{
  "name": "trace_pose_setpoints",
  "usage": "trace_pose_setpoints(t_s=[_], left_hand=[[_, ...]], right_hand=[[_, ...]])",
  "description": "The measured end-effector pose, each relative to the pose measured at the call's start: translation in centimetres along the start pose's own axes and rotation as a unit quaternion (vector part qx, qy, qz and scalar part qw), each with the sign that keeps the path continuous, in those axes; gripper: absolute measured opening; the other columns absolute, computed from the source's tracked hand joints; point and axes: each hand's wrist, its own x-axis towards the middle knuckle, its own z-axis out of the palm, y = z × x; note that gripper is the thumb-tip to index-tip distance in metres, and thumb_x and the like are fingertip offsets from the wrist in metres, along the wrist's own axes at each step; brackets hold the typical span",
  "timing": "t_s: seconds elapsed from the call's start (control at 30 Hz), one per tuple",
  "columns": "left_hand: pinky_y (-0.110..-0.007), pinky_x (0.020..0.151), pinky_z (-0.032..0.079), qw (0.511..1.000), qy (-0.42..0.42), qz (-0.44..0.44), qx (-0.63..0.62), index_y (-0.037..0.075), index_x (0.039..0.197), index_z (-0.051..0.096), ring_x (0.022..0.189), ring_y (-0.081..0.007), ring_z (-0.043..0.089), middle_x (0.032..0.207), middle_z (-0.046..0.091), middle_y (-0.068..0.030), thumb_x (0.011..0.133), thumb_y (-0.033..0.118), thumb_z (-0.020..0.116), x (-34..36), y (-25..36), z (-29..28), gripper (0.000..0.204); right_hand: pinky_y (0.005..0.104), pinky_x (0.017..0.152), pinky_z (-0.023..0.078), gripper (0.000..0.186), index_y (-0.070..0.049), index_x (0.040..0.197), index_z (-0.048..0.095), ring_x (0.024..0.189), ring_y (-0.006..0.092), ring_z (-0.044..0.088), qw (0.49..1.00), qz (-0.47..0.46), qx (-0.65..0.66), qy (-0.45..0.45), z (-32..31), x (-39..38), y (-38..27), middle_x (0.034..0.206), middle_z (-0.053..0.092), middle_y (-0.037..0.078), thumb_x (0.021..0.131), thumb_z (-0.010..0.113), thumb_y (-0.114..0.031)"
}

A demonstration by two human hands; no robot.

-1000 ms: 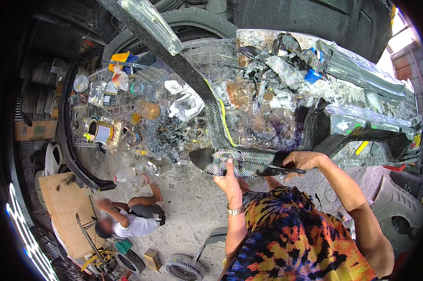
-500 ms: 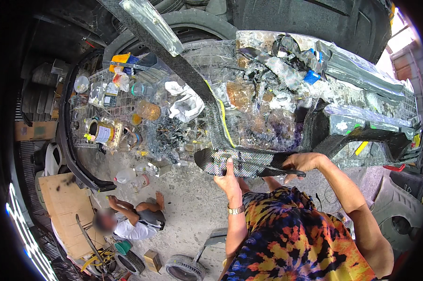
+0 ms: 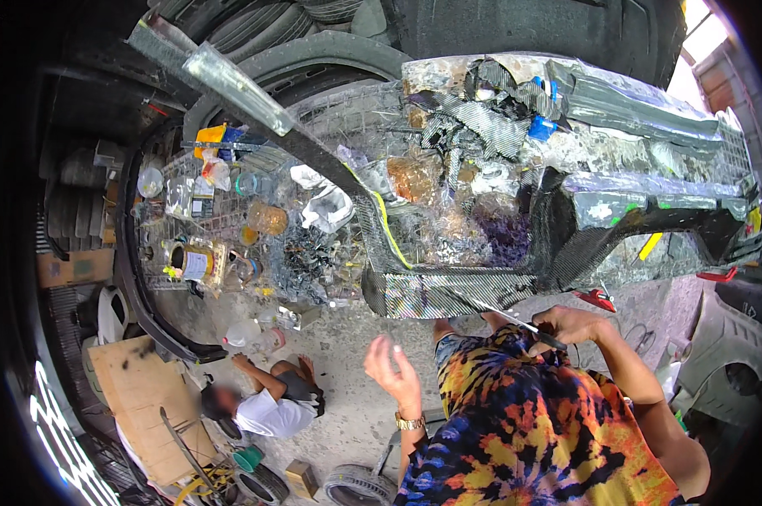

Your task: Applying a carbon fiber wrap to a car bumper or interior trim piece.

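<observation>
In my right hand (image 3: pixel 566 327) is a slim metal-bladed tool (image 3: pixel 507 316) with a black handle, held in front of my shirt. Its blade points left toward the front edge of a long part covered in black carbon-fibre weave (image 3: pixel 457 287); whether the tip touches it I cannot tell. My left hand (image 3: pixel 389 371) is raised off the part, holding nothing, fingers apart. The part's flat front strip runs along the bench's near edge. From its left end an arm with a yellow edge line reaches up to the far left; its right end joins a moulded section.
Carbon-cloth scraps (image 3: pixel 490 126) and a white cloth (image 3: pixel 326 202) lie on the cluttered mesh-topped bench. Tins, jars and an open can (image 3: pixel 195 261) stand at its left. A person in white (image 3: pixel 275 413) sits low at lower left near a wooden board (image 3: pixel 136 388) and tyres (image 3: pixel 360 487).
My left hand has let go of the front strip and drawn back toward me. My right hand has pulled the bladed tool back from the strip. The view has shifted slightly.
</observation>
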Motion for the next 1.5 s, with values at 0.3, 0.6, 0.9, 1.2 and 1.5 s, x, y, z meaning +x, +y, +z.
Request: trace_pose_setpoints(t_s=[0.3,0.6,0.9,1.2,1.5], left_hand=[[-0.048,0.109,0.021,0.915,-0.297,0.215,0.168,0.013,0.140,0.042,0.139,-0.0329,0.024,0.152,0.029,-0.0087,0.089,0.036,0.059,3.4,5.1,3.0,0.059],[-0.050,0.110,0.018,0.919,-0.287,0.199,0.185,0.009,0.143,0.037,0.139,-0.0339,0.023,0.152,0.030,-0.0089,0.090,0.038,0.056,3.8,5.3,3.2,0.063],[-0.050,0.110,0.016,0.925,-0.298,0.170,0.162,0.005,0.144,0.034,0.141,-0.0337,0.019,0.152,0.029,-0.0093,0.090,0.033,0.058,4.6,5.7,2.5,0.065],[-0.043,0.098,0.033,0.916,-0.263,0.302,0.028,0.008,0.111,0.062,0.122,-0.0277,0.046,0.125,0.055,-0.0087,0.086,0.017,0.064,9.9,-0.5,-1.2,0.027],[-0.039,0.090,0.038,0.872,-0.251,0.420,0.012,0.010,0.116,0.059,0.110,-0.0266,0.051,0.120,0.056,-0.0070,0.081,0.018,0.070,14.7,-1.4,0.7,0.037]], right_hand=[[0.0325,0.060,0.041,0.052,-0.001,0.078,0.058,0.064,0.0170,0.052,0.990,-0.079,0.061,0.097,1.8,0.7,0.9,0.064,0.052,0.006,0.074,0.075,-0.050],[0.0326,0.059,0.041,0.051,0.000,0.082,0.059,0.063,0.0172,0.052,0.990,-0.081,0.032,0.112,1.7,0.1,2.9,0.064,0.053,0.007,0.074,0.076,-0.047],[0.0345,0.063,0.043,0.052,0.002,0.095,0.060,0.066,0.0176,0.053,0.987,-0.077,0.050,0.133,2.7,0.2,1.5,0.068,0.055,0.009,0.075,0.077,-0.043],[0.0414,0.063,0.043,0.049,0.000,0.092,0.056,0.069,0.0370,0.057,0.949,-0.011,-0.016,0.316,6.2,2.0,-1.8,0.072,0.058,0.021,0.072,0.079,-0.039],[0.0398,0.060,0.042,0.046,0.001,0.085,0.050,0.064,0.0323,0.056,0.870,-0.062,0.077,0.482,9.2,5.9,-4.9,0.067,0.054,0.019,0.072,0.080,-0.031]])
